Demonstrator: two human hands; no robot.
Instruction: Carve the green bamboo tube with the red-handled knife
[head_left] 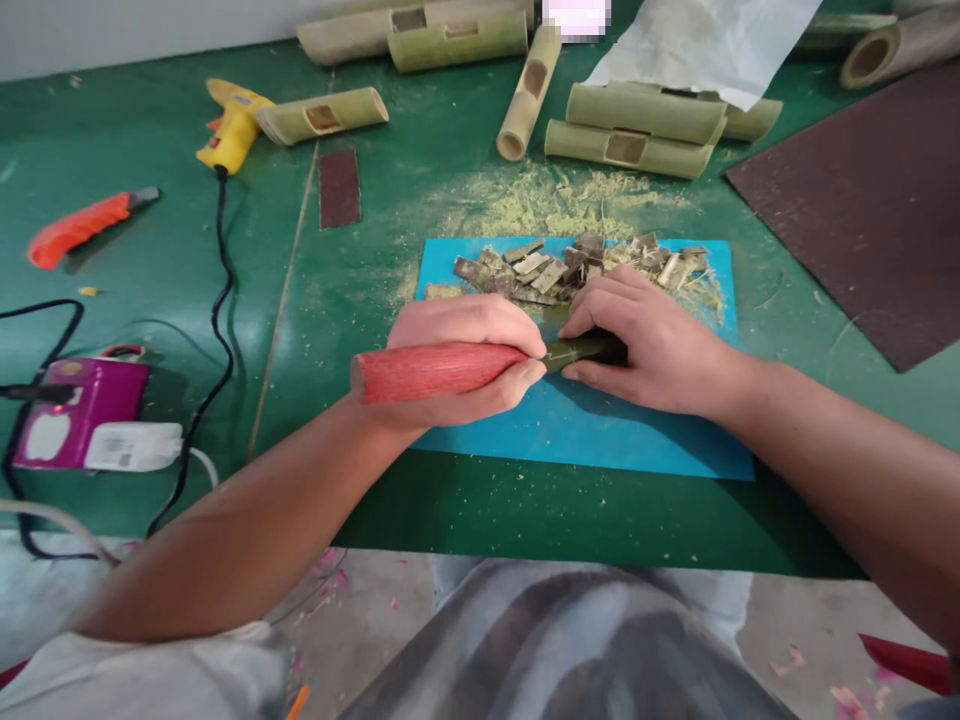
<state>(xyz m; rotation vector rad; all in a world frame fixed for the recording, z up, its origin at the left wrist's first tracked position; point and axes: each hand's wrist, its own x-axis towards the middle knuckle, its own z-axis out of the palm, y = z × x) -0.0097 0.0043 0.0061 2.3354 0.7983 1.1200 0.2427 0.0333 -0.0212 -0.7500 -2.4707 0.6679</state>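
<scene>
Seen from the head-worn camera, a person's left hand (472, 320) closes its grip around a red, rounded wooden tool handle (435, 373), while the right hand's (649, 335) grip pinches a slim dark-green bamboo piece (574, 351) at the handle's right, above a rectangular blue mat (495, 440) on the near side of a green desk (420, 510). Flat brown-and-tan chips (551, 275) lie along the mat's far edge; a yellow glue gun (241, 125) rests far left.

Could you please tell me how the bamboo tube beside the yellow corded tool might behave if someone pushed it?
The bamboo tube would probably roll, given its rounded sides. It may be light for its size, since the cut opening shows a hollow. Its woody wall suggests stiffness.
</scene>
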